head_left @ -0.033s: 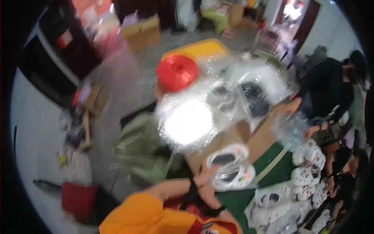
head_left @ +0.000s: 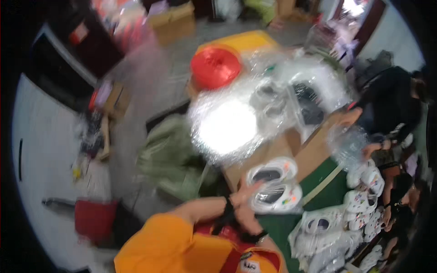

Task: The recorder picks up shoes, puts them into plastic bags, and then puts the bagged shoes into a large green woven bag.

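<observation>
A pair of white clogs [head_left: 276,190] with dark insoles and small coloured charms lies in a clear plastic bag. My left hand [head_left: 241,193] grips the near-left side of this pair, its fingers reaching over the clog's edge. Close below it is my right hand [head_left: 246,217], by the left end of the bag; its fingers are blurred and partly hidden. The bagged pair is above the green tabletop [head_left: 321,182], beside an open cardboard box [head_left: 259,157].
More white clogs [head_left: 359,202] and bagged pairs [head_left: 318,232] lie at the right. Beyond the box is a heap of clear-bagged footwear [head_left: 273,104], with a red round bundle [head_left: 215,67] behind. Co-workers [head_left: 387,102] reach in from the right. A green sack [head_left: 170,157] stands left.
The whole view has shifted slightly, so the surroundings appear higher and a little farther right. My hands stay at the bagged clogs.
</observation>
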`<state>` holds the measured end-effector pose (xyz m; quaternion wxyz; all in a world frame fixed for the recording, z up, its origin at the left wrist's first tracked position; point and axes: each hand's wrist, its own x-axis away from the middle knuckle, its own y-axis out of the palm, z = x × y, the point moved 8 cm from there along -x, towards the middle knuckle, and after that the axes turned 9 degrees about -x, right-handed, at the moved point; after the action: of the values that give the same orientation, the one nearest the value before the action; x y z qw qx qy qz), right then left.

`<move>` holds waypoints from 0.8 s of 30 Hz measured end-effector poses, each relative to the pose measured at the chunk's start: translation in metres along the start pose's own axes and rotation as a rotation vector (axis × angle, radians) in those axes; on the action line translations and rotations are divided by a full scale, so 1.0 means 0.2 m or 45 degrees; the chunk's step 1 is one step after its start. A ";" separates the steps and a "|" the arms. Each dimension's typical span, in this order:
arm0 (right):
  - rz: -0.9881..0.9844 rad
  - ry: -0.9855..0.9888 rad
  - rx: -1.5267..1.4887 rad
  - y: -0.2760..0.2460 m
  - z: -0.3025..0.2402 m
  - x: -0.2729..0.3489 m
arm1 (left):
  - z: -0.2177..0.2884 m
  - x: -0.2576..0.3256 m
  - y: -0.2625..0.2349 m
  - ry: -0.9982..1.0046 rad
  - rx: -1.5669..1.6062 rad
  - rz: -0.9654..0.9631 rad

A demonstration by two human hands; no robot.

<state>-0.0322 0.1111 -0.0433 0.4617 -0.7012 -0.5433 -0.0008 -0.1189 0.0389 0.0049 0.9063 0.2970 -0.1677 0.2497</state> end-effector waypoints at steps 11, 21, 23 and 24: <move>-0.042 -0.469 0.672 0.24 -0.28 0.23 | 0.00 0.37 -0.23 -0.071 -0.825 -0.047; -0.935 -0.452 -0.842 0.00 -0.97 0.23 | 0.00 0.31 -0.12 0.478 -0.395 -1.032; -0.868 -0.482 -1.057 -0.21 -1.03 0.35 | -0.15 0.45 -0.24 0.446 -0.321 -1.297; -0.943 -0.484 -1.082 -0.51 -1.10 0.43 | -0.23 0.49 -0.37 0.417 -0.295 -1.370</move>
<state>0.0360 0.0332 0.1920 0.0041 -0.5764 -0.7768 -0.2537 0.0090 0.0496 -0.0195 0.9465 0.1968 0.1232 -0.2239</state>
